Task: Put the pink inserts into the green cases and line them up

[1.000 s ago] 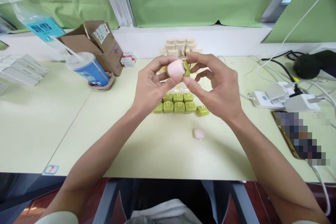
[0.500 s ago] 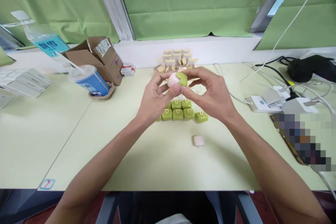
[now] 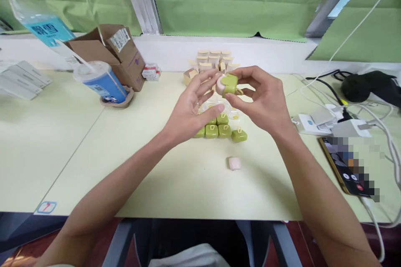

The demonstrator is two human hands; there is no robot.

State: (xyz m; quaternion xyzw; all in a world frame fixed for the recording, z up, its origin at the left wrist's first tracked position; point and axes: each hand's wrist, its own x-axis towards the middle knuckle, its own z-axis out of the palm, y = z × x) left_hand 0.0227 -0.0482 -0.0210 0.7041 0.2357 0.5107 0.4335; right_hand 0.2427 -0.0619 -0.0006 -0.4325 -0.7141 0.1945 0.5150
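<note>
My right hand pinches a small rounded pink case partly wrapped in a green cover with a loop hanging off it. Beside its pink end is my left hand, fingers spread and thumb apart; whether a fingertip still touches the case I cannot tell. Below the hands, several glossy green cases with pale yellow loops sit in rows, some hidden by my left hand. One green case lies slightly apart at the right. Closer to me rests a bare pink case.
Open small boxes stand by the wall, with clear plastic packaging in front. At left are a blue cup, a brown carton and a bottle. A power strip, cables and a phone lie right.
My left hand has let its grip loosen, with fingers now spread. My right hand has turned the green-covered case and moved it a little right, showing its loop. The view has shifted slightly.
</note>
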